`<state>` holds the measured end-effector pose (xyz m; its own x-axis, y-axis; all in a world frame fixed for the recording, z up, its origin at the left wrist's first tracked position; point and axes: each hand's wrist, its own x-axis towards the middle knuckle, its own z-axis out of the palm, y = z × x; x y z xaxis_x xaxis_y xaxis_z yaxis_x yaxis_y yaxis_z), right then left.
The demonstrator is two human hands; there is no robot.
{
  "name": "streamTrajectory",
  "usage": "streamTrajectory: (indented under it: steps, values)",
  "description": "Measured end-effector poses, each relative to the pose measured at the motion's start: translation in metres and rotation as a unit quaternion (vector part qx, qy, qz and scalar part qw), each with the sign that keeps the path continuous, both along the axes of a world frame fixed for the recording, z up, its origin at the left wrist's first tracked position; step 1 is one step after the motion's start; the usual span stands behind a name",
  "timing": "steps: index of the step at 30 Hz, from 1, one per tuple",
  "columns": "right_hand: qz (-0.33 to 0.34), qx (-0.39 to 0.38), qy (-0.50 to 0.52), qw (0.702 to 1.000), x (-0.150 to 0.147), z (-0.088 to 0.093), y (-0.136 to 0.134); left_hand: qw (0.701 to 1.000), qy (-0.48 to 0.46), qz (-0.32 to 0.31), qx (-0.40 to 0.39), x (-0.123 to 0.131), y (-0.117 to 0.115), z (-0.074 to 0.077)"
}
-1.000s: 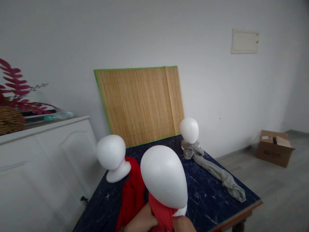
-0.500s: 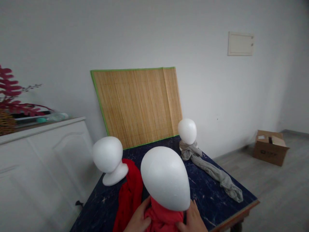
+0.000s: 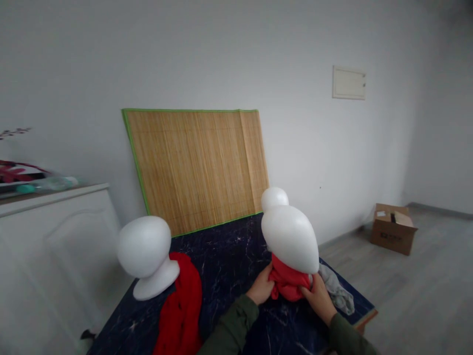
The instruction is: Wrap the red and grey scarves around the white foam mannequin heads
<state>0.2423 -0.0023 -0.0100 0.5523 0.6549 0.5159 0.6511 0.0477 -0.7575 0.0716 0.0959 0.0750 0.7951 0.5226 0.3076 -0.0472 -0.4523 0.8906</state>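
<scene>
A white foam mannequin head [image 3: 290, 239] stands on the right part of the table, with a coral-red scarf [image 3: 287, 282] wrapped about its neck. My left hand [image 3: 261, 286] grips the scarf at its left side. On the other side, my right hand [image 3: 320, 297] pinches the same scarf, thumb in front. Behind this head shows part of a second white foam head [image 3: 274, 197]. A grey scarf [image 3: 336, 291] lies to the right of my right hand, partly hidden. At the left, another foam head [image 3: 146, 246] stands beside a darker red scarf [image 3: 181, 301].
The dark blue marbled tabletop [image 3: 218, 261] has a wooden edge at right. A bamboo mat [image 3: 195, 167] with green trim leans against the wall. A white cabinet [image 3: 62, 266] borders the left side. On the floor at right sits a cardboard box [image 3: 393, 231].
Both hands have moved the head with the coral-red scarf away from me and to the right. It now covers most of the head behind and part of the grey scarf. The view has shifted right.
</scene>
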Motion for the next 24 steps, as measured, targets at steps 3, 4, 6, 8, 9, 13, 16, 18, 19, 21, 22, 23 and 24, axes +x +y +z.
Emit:
streamTrajectory:
  steps: [3, 4, 6, 8, 9, 13, 16, 18, 19, 21, 22, 23, 24]
  values:
    - [-0.042, 0.0, -0.033, 0.999, 0.027, -0.001, 0.015, 1.0, 0.012, 0.012, 0.022, 0.03, 0.009, -0.008]
    - [-0.051, 0.003, -0.036, 0.998, 0.033, 0.0, 0.02, 0.999, 0.019, 0.022, 0.028, 0.037, 0.011, -0.011]
    - [-0.062, 0.009, -0.039, 0.997, 0.041, 0.001, 0.029, 0.997, 0.038, 0.046, 0.042, 0.045, 0.013, -0.018]
    - [-0.062, 0.005, -0.043, 0.997, 0.045, 0.001, 0.036, 0.994, 0.062, 0.069, 0.056, 0.047, 0.01, -0.024]
    - [-0.061, 0.001, -0.043, 0.997, 0.046, 0.001, 0.038, 0.992, 0.073, 0.078, 0.064, 0.045, 0.007, -0.026]
    - [-0.069, -0.018, -0.028, 0.997, 0.047, 0.003, 0.036, 0.98, 0.127, 0.122, 0.097, 0.011, -0.007, -0.022]
    - [-0.062, -0.028, -0.012, 0.998, 0.046, 0.005, 0.028, 0.964, 0.176, 0.162, 0.119, -0.044, -0.01, -0.008]
    - [-0.054, -0.035, 0.001, 0.998, 0.045, 0.006, 0.02, 0.94, 0.218, 0.216, 0.146, -0.093, -0.006, -0.001]
    - [-0.055, -0.039, 0.005, 0.998, 0.043, 0.007, 0.015, 0.916, 0.252, 0.262, 0.169, -0.118, -0.003, 0.0]
    - [-0.065, -0.038, 0.002, 0.997, 0.038, 0.007, 0.004, 0.821, 0.365, 0.374, 0.231, -0.168, 0.002, -0.003]
    - [-0.075, -0.03, -0.007, 0.997, 0.034, 0.007, -0.002, 0.772, 0.418, 0.412, 0.245, -0.189, 0.003, -0.007]
    - [-0.089, -0.017, -0.018, 0.996, 0.029, 0.006, -0.009, 0.733, 0.459, 0.434, 0.253, -0.208, 0.003, -0.012]
    - [-0.103, 0.0, -0.029, 0.994, 0.023, 0.005, -0.016, 0.715, 0.48, 0.441, 0.254, -0.224, 0.002, -0.017]
